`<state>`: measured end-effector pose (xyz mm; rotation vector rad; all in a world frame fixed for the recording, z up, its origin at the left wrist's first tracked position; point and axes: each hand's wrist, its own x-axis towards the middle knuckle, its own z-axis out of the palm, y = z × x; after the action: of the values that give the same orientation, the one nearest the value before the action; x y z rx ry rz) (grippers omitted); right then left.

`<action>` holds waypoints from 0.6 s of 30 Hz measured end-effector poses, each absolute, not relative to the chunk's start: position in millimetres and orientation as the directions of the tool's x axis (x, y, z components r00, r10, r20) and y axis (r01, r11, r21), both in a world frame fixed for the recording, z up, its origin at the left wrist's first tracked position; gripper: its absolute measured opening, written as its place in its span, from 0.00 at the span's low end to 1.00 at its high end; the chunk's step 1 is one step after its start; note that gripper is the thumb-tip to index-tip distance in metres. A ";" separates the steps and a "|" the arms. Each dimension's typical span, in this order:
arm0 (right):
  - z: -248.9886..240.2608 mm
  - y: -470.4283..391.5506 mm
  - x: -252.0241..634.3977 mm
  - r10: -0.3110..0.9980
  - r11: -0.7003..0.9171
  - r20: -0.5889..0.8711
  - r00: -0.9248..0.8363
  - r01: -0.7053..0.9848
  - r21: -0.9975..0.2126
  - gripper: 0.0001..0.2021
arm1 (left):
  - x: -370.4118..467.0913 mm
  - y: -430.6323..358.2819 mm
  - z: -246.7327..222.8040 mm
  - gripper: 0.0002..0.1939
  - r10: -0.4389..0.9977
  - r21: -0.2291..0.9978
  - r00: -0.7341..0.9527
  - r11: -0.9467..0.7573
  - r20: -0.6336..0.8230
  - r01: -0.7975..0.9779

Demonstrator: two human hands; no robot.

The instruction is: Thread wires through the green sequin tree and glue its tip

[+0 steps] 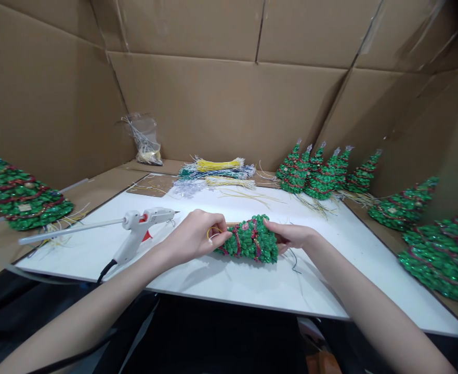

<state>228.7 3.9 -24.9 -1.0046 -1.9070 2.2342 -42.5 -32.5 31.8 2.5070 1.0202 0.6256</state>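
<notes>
A small green Christmas tree (pixel 252 240) with red garlands lies on its side just over the white board (pixel 314 291), its broad base turned right. My right hand (pixel 291 236) is closed around that base, thumb on top, the other fingers partly hidden behind it. At the narrow left end, my left hand (pixel 207 234) pinches a thin yellow-and-white wire (pixel 212 232) that loops by the fingertips. Dark thin wires (pixel 295 262) stick out near the base, below my right hand. Left of my left hand stands a white hot glue gun (pixel 135 234) with a long glue stick in its back.
Bundles of yellow, green and white wires (pixel 219 166) lie at the back. Several finished-looking trees (pixel 318 171) stand at the back right, with larger ones (pixel 443 254) along the right edge. Another tree (pixel 28 197) is at far left. A clear plastic bag (pixel 146 143) leans against the cardboard wall (pixel 213 104).
</notes>
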 end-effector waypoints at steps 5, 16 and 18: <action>-27.1 4.9 229.6 0.385 -0.238 -0.383 -0.840 0.310 -0.920 0.36 | -51.7 -32.3 33.3 0.09 0.731 0.451 0.617 -0.673 0.290 0.586; -37.1 9.7 239.0 0.366 -0.337 -0.269 -0.891 0.143 -0.931 0.36 | -55.6 -30.1 33.4 0.09 0.711 0.496 0.647 -0.681 0.274 0.539; -37.8 10.1 239.9 0.339 -0.368 -0.245 -0.908 0.112 -0.923 0.35 | -55.9 -30.0 33.3 0.09 0.709 0.496 0.649 -0.683 0.275 0.536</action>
<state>239.9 10.1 -37.8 -0.6075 -1.6766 2.4125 -55.9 -30.0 33.3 2.4984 0.9857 0.6443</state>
